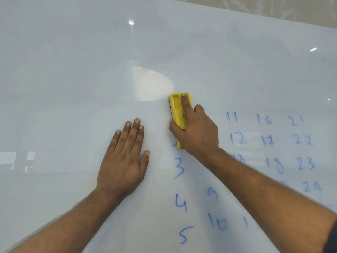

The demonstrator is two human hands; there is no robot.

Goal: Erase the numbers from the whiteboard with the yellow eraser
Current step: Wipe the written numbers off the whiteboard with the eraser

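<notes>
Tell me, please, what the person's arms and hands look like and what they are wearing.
Both forearms are bare, with visible hair. The left hand and right hand wear no gloves, rings or watch, and the fingernails are short. A dark sleeve edge shows only at the right arm's lower corner.

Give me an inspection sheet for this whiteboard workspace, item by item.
Surface: glossy whiteboard, bare on the left, light reflections across it.
Job's things: yellow eraser pressed upright at the top of the first column; blue numbers remain, including 3, 4, 5, 9 to 12, 16 to 18, 21 to 24; some hidden by the right arm.
Clutter: nothing seen.
Hands: right hand grips the eraser; left hand flat on the board, holding nothing.
Cables: nothing seen.
Surroundings: pale wall above the board's top edge.
</notes>
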